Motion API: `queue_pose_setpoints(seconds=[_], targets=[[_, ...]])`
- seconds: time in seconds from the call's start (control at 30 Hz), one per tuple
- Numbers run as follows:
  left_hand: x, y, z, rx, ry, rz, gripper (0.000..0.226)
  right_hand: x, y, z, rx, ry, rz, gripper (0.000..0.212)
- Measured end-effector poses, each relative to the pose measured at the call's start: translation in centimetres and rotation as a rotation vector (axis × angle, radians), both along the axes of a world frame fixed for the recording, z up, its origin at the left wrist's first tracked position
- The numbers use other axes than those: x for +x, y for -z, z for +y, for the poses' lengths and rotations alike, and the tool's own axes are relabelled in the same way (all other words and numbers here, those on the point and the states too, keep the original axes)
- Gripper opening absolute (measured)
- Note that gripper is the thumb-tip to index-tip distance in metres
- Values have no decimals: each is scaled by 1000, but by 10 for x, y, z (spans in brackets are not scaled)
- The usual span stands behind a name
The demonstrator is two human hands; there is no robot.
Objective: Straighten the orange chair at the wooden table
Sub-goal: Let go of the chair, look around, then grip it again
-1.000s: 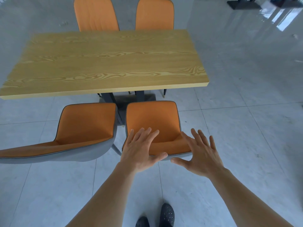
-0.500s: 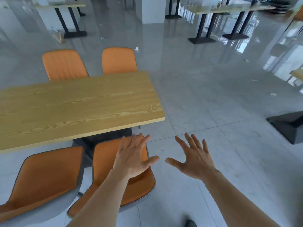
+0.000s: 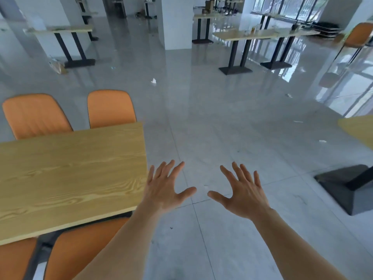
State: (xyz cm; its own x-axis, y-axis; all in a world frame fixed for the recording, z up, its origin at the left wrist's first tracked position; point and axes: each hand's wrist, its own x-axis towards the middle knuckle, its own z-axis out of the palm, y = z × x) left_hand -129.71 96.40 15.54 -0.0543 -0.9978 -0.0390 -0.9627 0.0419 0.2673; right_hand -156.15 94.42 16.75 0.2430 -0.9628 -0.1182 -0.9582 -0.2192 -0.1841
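- Chairs are sitting in two pairs at the wooden table (image 3: 66, 178) — two orange backs on the far side, two on your near side, low at the left of the view.
- You are wanting the near chair closest to the table's corner, the orange chair (image 3: 80, 253); its seat is tucked partly under the near edge of the tabletop, and your left forearm is crossing in front of its right side.
- Your left hand (image 3: 163, 190) is hanging open, fingers spread and palm down, just off the table's right-hand corner and touching nothing.
- Your right hand (image 3: 242, 195) is open in the same way, further right over the bare grey floor (image 3: 232, 126), well apart from any chair.
- You are looking past the chair at the room, so I judge neither hand is placed for a grip yet — drop your gaze first.
- Try taking the backrest by both of its side edges, one hand on each, so that you are turning it evenly.
- While turning it, be checking its back against the table edge and the neighbouring near chair (image 3: 14, 259), whose line it should match.
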Motion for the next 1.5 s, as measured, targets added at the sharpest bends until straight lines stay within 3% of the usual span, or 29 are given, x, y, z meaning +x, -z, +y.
queue_pose_setpoints(seconds=[0.33, 1.0, 1.2, 1.5], targets=[[3, 11, -269, -6, -31, 58, 102, 5, -9, -280, -18, -29, 42, 109], [131, -21, -816, -47, -259, 23, 101, 148, -33, -884, -46, -252, -20, 109], [217, -38, -932, -81, -412, 20, 99, 247, -53, -1044, 0, -391, -10, 109], [421, -11, -1037, -58, -707, 51, 97, 500, -33, -1211, -1, -669, 47, 107]])
